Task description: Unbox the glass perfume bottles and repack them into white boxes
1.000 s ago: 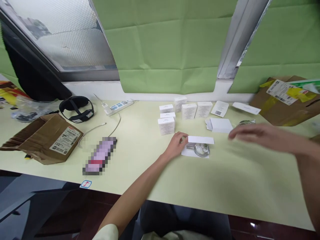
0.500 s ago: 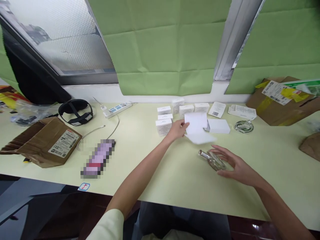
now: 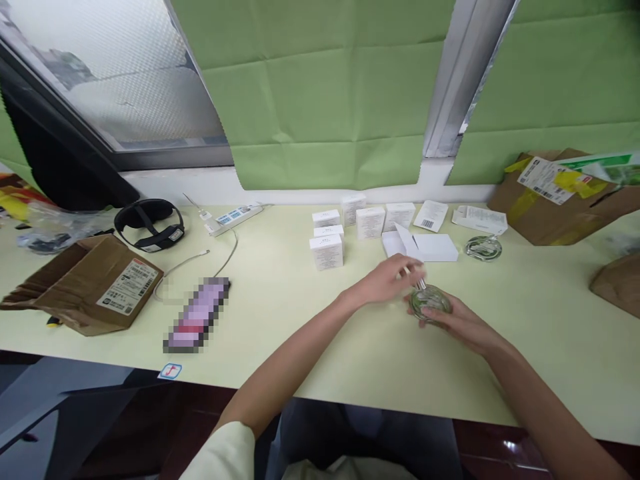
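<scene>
The right hand [image 3: 467, 323] clasps a coiled cable [image 3: 429, 304] over the table [image 3: 280, 280], the left hand [image 3: 387, 280] being at its silvery end, finger closure too blurred to tell, with white boxes [image 3: 371, 223] beyond.

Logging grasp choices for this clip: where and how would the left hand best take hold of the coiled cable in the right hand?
Probably by its silvery end, pinched from the far left: that slim part juts past the far edge of the coiled cable toward the left hand, while the right hand cups the round coil from the right.
</scene>
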Demonstrator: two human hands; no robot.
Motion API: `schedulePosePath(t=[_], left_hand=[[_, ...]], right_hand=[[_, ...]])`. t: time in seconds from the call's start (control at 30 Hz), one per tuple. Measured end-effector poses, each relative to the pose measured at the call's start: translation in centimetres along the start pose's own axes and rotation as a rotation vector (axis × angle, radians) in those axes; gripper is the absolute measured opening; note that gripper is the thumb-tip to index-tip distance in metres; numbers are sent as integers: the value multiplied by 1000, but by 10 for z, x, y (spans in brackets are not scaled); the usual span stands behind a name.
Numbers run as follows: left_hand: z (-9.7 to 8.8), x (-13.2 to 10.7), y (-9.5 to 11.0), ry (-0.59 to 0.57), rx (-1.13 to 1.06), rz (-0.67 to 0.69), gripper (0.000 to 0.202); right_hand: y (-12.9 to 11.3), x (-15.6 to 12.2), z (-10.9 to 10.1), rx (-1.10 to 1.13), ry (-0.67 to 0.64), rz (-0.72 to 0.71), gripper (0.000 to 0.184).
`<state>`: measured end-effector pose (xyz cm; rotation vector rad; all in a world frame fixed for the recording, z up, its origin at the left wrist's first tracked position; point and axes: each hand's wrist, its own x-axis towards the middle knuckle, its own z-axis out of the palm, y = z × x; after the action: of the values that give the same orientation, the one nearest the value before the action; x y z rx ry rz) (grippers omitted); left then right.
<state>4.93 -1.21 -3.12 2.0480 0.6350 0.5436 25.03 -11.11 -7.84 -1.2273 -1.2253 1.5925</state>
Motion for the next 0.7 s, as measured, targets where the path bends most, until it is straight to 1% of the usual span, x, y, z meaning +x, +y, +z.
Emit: schedulePosePath(t=[0.07,0.1,0.17,0.2,0.23,0.27,0.3,0.37,0.4,0.43,0.5,0.57,0.6,0.63,0.7], left_hand=[[-1,-14,1,-131,209,121,35],[-3,-19,2,-171,304,144,31],[-9,-28,2,-201,454,132,25],[-13,-30,1,-190,500,98,24],[-17,-31,0,-159,519,44,23],[-22,-32,-2,-102,511,-34,22],[-26,-32,-5,-16,474,-134,24],[-33,-31,-12,166,357,-336,35],[-33,-31,-17,228,302,-407,41],[-32,-31,-21,258,261,-449,44],[-24,-32,-28,263,229,-474,49],[-12,-32,-31,274,266,-419,57],[-7,-32,-30,271,303,-347,60],[-3,-31,-29,240,343,-244,61],[0,-28,-23,115,415,-2,51]], right_hand=[[-8,6,5,-137,-42,13,42],[-11,9,7,-191,-75,19,41],[-14,18,11,-274,-129,7,43],[-14,22,13,-311,-130,-13,45],[-13,26,15,-346,-102,-42,47],[-12,29,15,-374,-49,-75,50],[-9,32,16,-389,16,-102,52],[-5,35,13,-370,135,-128,57],[-3,35,12,-333,171,-130,58],[-2,35,10,-283,188,-128,58],[0,34,6,-180,185,-129,58],[0,33,5,-135,159,-126,55],[0,33,5,-138,143,-120,53],[0,32,5,-149,131,-116,52],[0,31,6,-177,108,-102,54]])
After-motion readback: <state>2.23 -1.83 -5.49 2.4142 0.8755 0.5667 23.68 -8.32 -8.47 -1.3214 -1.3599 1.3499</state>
